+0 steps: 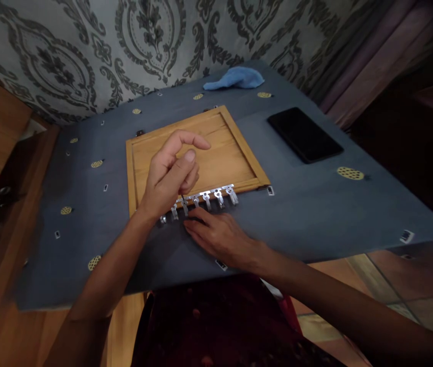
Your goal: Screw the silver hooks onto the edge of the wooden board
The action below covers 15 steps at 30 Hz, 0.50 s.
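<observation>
A wooden panel (216, 153) with a raised frame lies flat on the table. Along its near edge runs a metal hook rack (218, 194) with several silver hooks hanging over the side. Above the rack's left part is my left hand (174, 168), its index finger lifted and bent, thumb and other fingers curled closed. A thin dark shaft shows just under this hand, at the rack; what the fingers hold is hidden. My right hand (220, 237) rests low at the near edge, its fingertips closed at the hooks and holding the rack there.
The table carries a blue-grey pineapple-print cloth (300, 209). On it, a black phone or tablet (304, 135) lies right of the panel, and a crumpled blue cloth (237, 78) lies at the back. Wooden furniture (5, 137) stands at left; a patterned wall (86, 51) rises behind.
</observation>
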{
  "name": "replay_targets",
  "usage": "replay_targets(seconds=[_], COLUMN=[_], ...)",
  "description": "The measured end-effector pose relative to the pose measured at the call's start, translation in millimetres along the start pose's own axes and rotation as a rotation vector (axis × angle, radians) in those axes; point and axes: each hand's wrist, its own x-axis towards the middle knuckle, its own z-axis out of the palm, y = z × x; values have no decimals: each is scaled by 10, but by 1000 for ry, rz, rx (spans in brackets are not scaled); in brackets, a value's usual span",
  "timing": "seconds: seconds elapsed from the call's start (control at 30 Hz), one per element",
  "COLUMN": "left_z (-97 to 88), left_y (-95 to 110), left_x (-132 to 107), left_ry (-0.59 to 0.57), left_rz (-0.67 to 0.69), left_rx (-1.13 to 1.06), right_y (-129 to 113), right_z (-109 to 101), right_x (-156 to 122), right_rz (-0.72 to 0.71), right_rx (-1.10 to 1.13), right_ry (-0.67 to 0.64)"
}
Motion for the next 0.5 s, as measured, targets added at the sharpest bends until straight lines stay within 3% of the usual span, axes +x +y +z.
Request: replay_targets(seconds=[0.13, 0.27, 0.5], left_z=[-14, -24, 16], left_y=[20, 97, 194], left_x=[3, 1, -22], left_ry=[-8, 124, 190], left_rz=[-15, -28, 94], left_rx=[-21, -28, 36], right_y=[4, 3, 0], right_z=[-13, -9, 2], right_x=[-5, -13, -16], right_rz=[-5, 13, 2], right_rx=[3, 40, 37], right_ry=[9, 16, 62])
